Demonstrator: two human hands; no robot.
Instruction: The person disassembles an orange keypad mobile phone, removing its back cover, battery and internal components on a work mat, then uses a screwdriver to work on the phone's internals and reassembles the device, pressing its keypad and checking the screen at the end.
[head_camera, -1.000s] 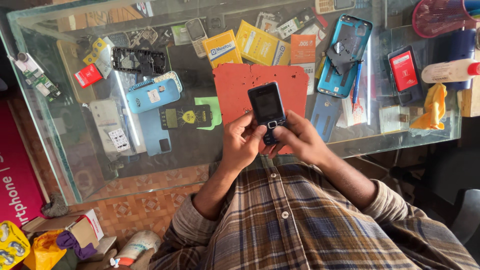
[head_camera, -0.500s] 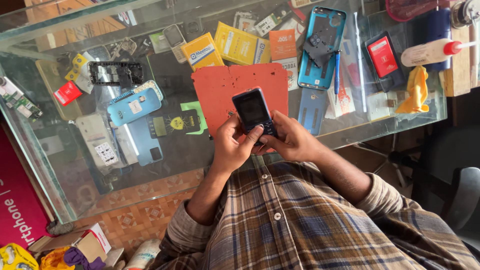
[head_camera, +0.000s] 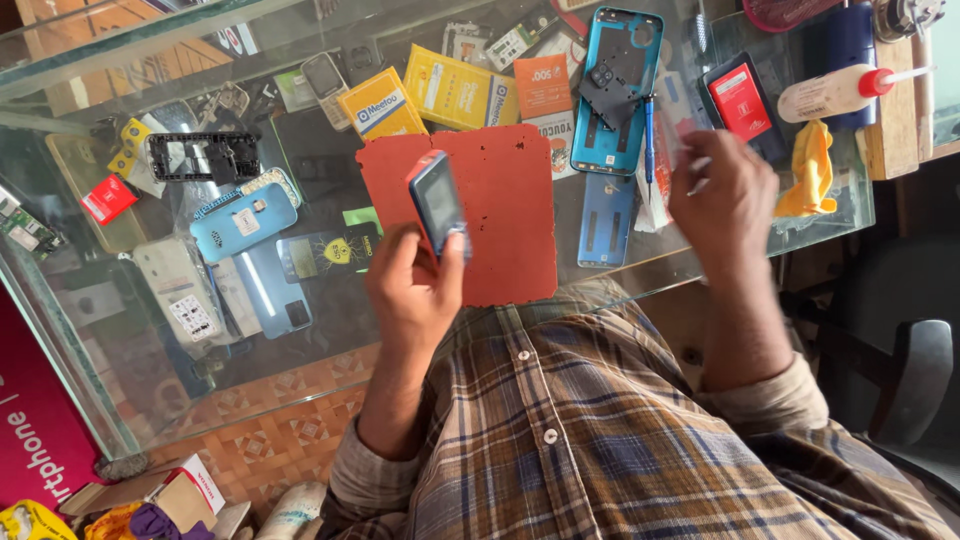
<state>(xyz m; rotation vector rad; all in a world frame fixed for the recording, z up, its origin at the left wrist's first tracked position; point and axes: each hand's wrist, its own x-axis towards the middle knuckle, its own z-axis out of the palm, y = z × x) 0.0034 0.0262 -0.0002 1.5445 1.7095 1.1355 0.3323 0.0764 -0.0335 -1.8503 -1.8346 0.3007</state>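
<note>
The right hand (head_camera: 722, 195) is motion-blurred, so its fingers cannot be made out. The left hand (head_camera: 415, 285) covers the lower part of the small keypad phone (head_camera: 438, 205). The glass desk (head_camera: 700, 265) runs off the top edge.

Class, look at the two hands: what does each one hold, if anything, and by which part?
The left hand holds a small keypad phone by its lower end, screen end up. The right hand holds nothing; it hovers, blurred, above the glass counter.

A small dark keypad phone (head_camera: 438, 205) with a blue-grey edge stands tilted, its top toward 11 o'clock. It sits above the red mat's (head_camera: 500, 200) left half, at 12 o'clock from the chest.
</note>
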